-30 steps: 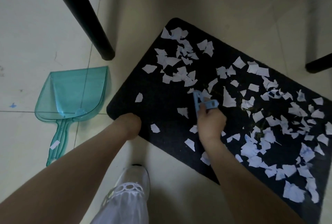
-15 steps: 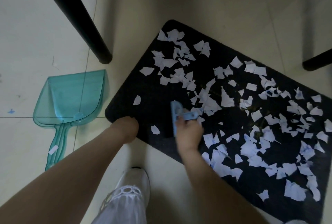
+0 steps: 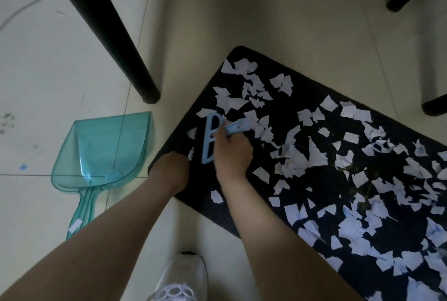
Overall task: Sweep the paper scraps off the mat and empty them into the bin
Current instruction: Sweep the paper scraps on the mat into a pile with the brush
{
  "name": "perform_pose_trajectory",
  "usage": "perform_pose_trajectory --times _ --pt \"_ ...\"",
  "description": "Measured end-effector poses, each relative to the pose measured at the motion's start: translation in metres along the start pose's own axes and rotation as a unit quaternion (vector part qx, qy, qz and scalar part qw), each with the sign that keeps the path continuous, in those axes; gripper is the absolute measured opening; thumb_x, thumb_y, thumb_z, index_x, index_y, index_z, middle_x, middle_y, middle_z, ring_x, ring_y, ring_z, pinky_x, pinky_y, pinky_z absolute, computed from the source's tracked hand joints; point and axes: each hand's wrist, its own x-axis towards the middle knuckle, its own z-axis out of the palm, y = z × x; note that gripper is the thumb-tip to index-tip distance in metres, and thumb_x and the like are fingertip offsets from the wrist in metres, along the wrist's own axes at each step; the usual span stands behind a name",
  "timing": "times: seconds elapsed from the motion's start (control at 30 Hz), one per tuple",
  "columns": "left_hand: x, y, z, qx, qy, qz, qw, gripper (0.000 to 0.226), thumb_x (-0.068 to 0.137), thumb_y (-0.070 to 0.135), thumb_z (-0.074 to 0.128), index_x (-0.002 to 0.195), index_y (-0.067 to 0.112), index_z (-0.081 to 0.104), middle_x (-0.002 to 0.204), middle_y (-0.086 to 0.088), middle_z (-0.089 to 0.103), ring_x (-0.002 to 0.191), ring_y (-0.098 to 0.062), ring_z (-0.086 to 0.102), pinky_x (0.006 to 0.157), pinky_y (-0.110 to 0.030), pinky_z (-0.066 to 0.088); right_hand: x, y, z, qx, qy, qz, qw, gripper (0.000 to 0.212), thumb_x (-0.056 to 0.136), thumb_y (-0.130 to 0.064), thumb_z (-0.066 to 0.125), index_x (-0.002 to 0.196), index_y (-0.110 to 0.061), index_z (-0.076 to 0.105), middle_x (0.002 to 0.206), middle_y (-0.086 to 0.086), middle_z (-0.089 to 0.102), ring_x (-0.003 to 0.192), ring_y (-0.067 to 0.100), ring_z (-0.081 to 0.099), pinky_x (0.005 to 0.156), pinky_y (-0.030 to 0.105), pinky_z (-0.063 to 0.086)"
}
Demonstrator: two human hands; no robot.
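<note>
Bare tile (image 3: 278,22) lies open beyond my mat (image 3: 285,117). A black table leg (image 3: 116,42) stands left of it, the dustpan (image 3: 106,148) beside its near-left corner.

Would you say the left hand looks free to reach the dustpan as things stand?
Probably yes: the left hand rests on the mat's corner, and only bare floor shows between it and the dustpan.

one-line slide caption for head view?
Right hand sweeps white paper scraps across black mat with light-blue brush.
</note>
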Motion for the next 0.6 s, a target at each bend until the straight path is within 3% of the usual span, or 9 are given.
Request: perform_pose_trajectory --times 0.17,0.23,0.27,0.33,0.37,0.4,0.47,0.53,0.6 --pt "0.017 -0.006 -0.012 -0.011 -0.022 0.009 1.000 0.029 0.097 0.009 0.040 0.117 0.001 0.058 0.124 -0.013 0.059 0.116 -0.025 0.056 0.091 -0.026 0.043 0.035 0.009 0.035 -0.102 -0.052 -0.020 0.993 0.029 0.094 -0.028 0.052 0.075 -0.007 0.056 0.082 0.010 0.068 0.065 0.013 0.059 0.046 0.020 0.043" --pt "0.020 -0.006 -0.012 -0.016 -0.038 -0.003 0.999 0.030 0.095 0.010 0.043 0.118 0.002 0.060 0.123 -0.014 0.060 0.115 -0.027 0.058 0.090 -0.029 0.045 0.049 0.021 0.019 -0.104 -0.012 0.004 0.994 0.031 0.094 -0.029 0.052 0.079 -0.004 0.059 0.083 0.009 0.068 0.066 0.016 0.064 0.051 0.024 0.052" --pt "0.021 -0.006 -0.013 -0.019 -0.039 -0.006 0.999 0.030 0.095 0.010 0.043 0.118 0.003 0.060 0.122 -0.014 0.061 0.114 -0.028 0.058 0.090 -0.030 0.046 0.056 0.027 0.006 -0.114 0.022 0.013 0.993 0.031 0.094 -0.029 0.051 0.082 -0.003 0.061 0.081 0.008 0.068 0.063 0.015 0.063 0.052 0.019 0.051" --pt "0.024 -0.006 -0.014 -0.022 -0.036 -0.008 0.999 0.028 0.094 0.009 0.043 0.114 0.004 0.062 0.120 -0.015 0.062 0.112 -0.029 0.059 0.089 -0.030 0.047 0.062 0.038 -0.028 -0.158 0.090 0.036 0.983 0.032 0.095 -0.027 0.048 0.079 -0.003 0.061 0.075 0.007 0.065 0.053 0.011 0.052 0.045 0.010 0.036" --pt "0.025 -0.007 -0.015 -0.026 -0.030 -0.010 0.999 0.024 0.094 0.009 0.043 0.105 0.006 0.064 0.120 -0.014 0.062 0.112 -0.029 0.059 0.088 -0.030 0.046 0.062 0.043 -0.046 -0.167 0.126 0.045 0.977 0.031 0.096 -0.027 0.047 0.077 -0.005 0.059 0.073 0.008 0.064 0.053 0.013 0.051 0.046 0.015 0.034" --pt "0.027 -0.008 -0.018 -0.031 -0.026 -0.014 0.999 0.021 0.094 0.009 0.043 0.089 0.012 0.063 0.119 -0.014 0.062 0.112 -0.028 0.059 0.088 -0.030 0.046 0.061 0.046 -0.062 -0.166 0.165 0.050 0.971 0.030 0.096 -0.027 0.048 0.076 -0.006 0.058 0.072 0.008 0.063 0.057 0.017 0.055 0.049 0.020 0.035" --pt "0.029 -0.009 -0.021 -0.041 -0.015 -0.008 0.999 0.033 0.094 0.010 0.042 0.063 0.020 0.040 0.118 -0.012 0.062 0.111 -0.026 0.059 0.087 -0.028 0.046 0.054 0.040 -0.082 -0.147 0.232 0.054 0.960 0.024 0.095 -0.028 0.050 0.084 -0.009 0.061 0.076 0.005 0.062 0.068 0.022 0.061 0.055 0.023 0.035" --pt "0.030 -0.010 -0.019 -0.068 -0.020 0.001 0.998 0.033 0.097 0.010 0.037 0.066 0.018 0.042 0.119 -0.010 0.062 0.111 -0.022 0.058 0.088 -0.024 0.043 0.044 0.027 -0.081 -0.086 0.246 0.036 0.965 0.017 0.095 -0.026 0.051 0.100 -0.016 0.063 0.082 -0.004 0.063 0.066 0.010 0.057 0.053 0.020 0.036" --pt "0.033 -0.011 -0.015 -0.086 -0.019 -0.007 0.996 0.030 0.099 0.009 0.035 0.074 0.013 0.052 0.117 -0.009 0.062 0.111 -0.019 0.058 0.089 -0.022 0.043 0.032 0.008 -0.064 -0.007 0.196 -0.005 0.981 0.011 0.094 -0.024 0.053 0.098 -0.022 0.063 0.076 -0.014 0.059 0.062 -0.001 0.054 0.055 0.015 0.042"
